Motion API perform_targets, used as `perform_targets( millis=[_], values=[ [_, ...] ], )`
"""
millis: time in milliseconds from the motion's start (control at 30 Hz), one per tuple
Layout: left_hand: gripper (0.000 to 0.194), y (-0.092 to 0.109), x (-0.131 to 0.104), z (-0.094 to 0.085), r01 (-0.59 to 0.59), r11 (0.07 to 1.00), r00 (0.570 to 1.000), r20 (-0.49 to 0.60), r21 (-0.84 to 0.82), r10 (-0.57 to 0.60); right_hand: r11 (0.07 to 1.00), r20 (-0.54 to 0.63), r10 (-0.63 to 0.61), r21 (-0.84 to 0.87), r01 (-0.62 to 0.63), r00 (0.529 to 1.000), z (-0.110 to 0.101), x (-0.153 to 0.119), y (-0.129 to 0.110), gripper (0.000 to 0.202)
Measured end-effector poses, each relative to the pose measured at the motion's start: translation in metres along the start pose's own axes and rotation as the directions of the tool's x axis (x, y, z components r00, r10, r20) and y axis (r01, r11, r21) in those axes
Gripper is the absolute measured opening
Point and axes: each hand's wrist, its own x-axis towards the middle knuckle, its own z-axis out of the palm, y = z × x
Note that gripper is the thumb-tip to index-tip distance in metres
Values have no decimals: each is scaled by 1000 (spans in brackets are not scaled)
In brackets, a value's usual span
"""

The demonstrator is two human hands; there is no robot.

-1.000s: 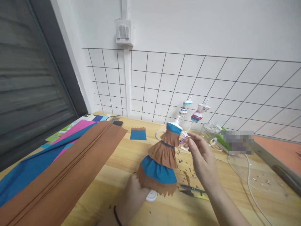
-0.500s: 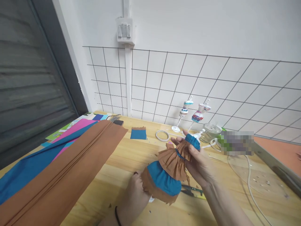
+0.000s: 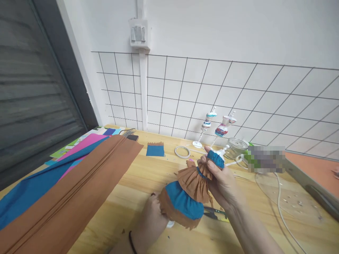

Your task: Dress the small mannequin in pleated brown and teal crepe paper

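Observation:
Tilted over the table is a miniature dress form (image 3: 225, 148) dressed in a blue and brown crepe-paper dress (image 3: 185, 203). My right hand (image 3: 221, 178) is closed around its upper part, thumb pressed on the brown pleats below the blue bodice. At the skirt's lower left, my left hand (image 3: 153, 215) is curled round the stand beneath the hem; its fingertips are hidden by the skirt. A bit of white base (image 3: 170, 223) shows beside that hand. Scissors (image 3: 215, 214) with yellow on the handle lie behind the skirt, partly covered by it and my right wrist.
Brown, blue and pink crepe-paper sheets (image 3: 79, 190) cover the left side. A blue and brown piece (image 3: 155, 149), a tape roll (image 3: 182, 152) and two small dress forms (image 3: 221, 130) are towards the wall. A clear jar (image 3: 236, 148) and white cable (image 3: 280, 208) lie right.
My right thumb has shifted slightly up and left on the pleats, and its fingers have drawn in behind the bodice. The camera view has moved a little; the left hand keeps its hold.

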Motion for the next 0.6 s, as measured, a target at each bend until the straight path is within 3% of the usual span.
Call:
perform_targets(
  millis=[200, 333, 467, 600],
  values=[
    [26, -1, -5, 1, 249, 925, 966, 145, -289, -214, 997, 215, 65, -47, -57, 974, -10, 5, -1, 52],
    [23, 5, -5, 0, 295, 860, 942, 276, -417, -190, 993, 307, 113, -21, -112, 945, -15, 4, 1, 60],
    [27, 8, -5, -1, 296, 855, 939, 294, -425, -179, 994, 409, 109, -29, -106, 906, -17, 2, -1, 60],
    [27, 3, -7, -2, 339, 874, 930, 262, -349, -257, 991, 414, 133, -37, -129, 900, -16, -1, -5, 51]
  ],
)
